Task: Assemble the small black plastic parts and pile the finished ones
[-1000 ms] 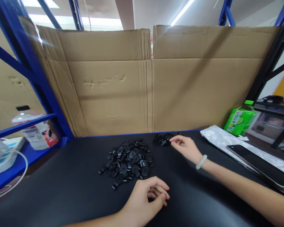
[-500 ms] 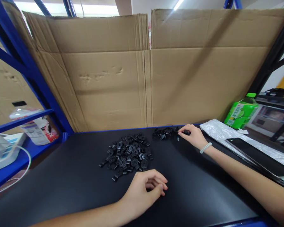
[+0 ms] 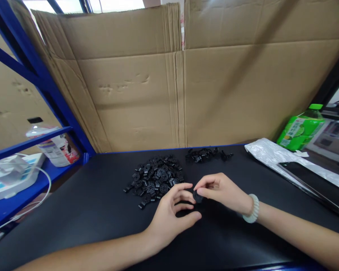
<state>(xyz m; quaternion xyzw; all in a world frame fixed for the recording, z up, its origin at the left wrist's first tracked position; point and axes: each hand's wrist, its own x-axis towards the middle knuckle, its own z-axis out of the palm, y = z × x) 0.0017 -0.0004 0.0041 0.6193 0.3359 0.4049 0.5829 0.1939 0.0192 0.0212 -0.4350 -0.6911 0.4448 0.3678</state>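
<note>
You've got one small, matte black, roundish part [image 3: 198,197] pinched in your right hand [image 3: 227,192] over the counter [image 3: 90,210]; your left hand [image 3: 168,218] grip's apart, right beside it. Two black heaps behind: bigger disc pile [image 3: 158,177], smaller pile [image 3: 202,155], pieces uncountable. One green-capped bottle [image 3: 301,130], label print unreadable.

Right cardboard [image 3: 243,94] is cropped above; black disc [image 3: 197,198] partly hidden.

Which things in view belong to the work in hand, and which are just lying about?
Work in hand, apparently:
- black part, held by the right hand's fingers
- left hand, open beside it
- large pile of black parts
- smaller black pile

Just lying about, apparently:
- phone
- silvery sheet
- green bottle
- black-capped bottle
- white power strip
</note>
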